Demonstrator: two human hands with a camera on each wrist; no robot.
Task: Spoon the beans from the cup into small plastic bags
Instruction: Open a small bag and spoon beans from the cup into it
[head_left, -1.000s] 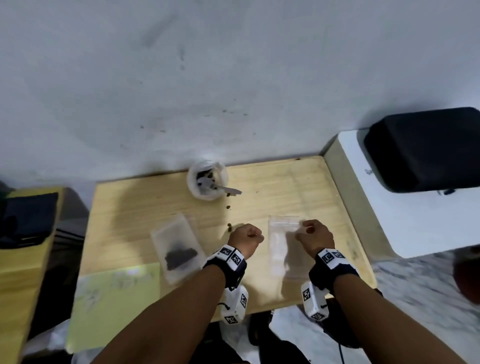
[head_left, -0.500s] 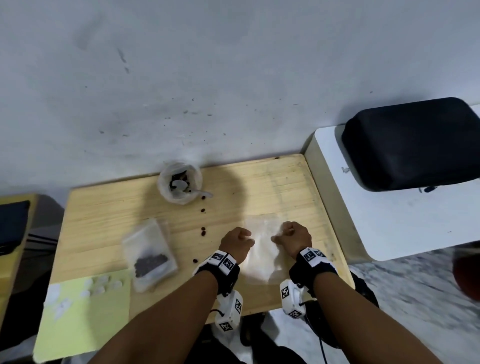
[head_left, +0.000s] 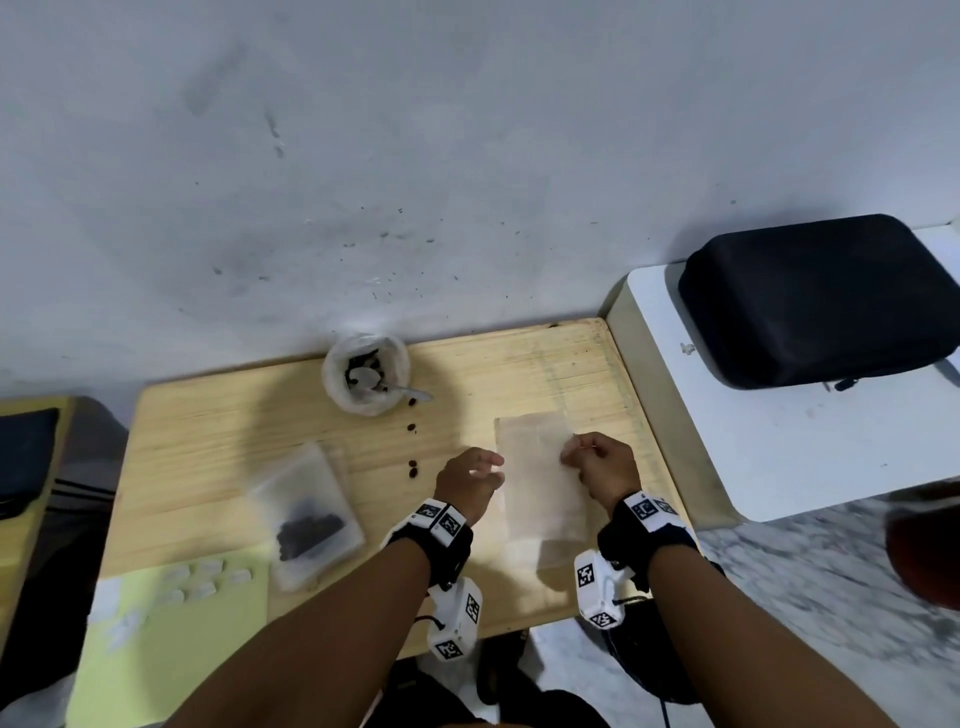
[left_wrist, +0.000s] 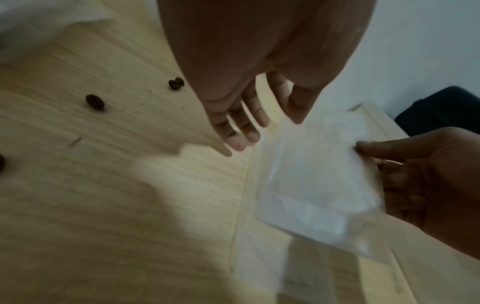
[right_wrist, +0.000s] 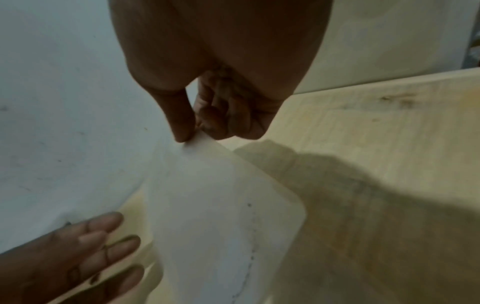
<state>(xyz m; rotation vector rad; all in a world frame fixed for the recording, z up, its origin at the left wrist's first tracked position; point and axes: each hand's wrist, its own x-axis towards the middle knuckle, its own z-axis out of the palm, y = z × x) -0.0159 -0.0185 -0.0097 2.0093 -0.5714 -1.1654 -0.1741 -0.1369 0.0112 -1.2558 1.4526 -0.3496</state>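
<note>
An empty clear plastic bag (head_left: 537, 478) is lifted slightly off the wooden table (head_left: 218, 447). My right hand (head_left: 597, 462) pinches its right edge between thumb and forefinger (right_wrist: 192, 133), the bag (right_wrist: 223, 205) hanging below. My left hand (head_left: 472, 475) hovers at the bag's left edge with fingers straight and spread (left_wrist: 244, 131), holding nothing. The white cup (head_left: 365, 375) with beans and a metal spoon (head_left: 389, 388) stands at the table's back. A second bag (head_left: 306, 514) with beans lies flat to the left.
A few loose beans (head_left: 413, 467) lie on the table between cup and hands (left_wrist: 94, 101). A yellow-green sheet (head_left: 171, 639) with small white pieces covers the front left corner. A black case (head_left: 815, 301) sits on a white surface (head_left: 779, 441) to the right.
Both hands were fisted on the empty bag lying flat; now the left hand has let go and spread its fingers, and the right hand has raised the bag's right edge.
</note>
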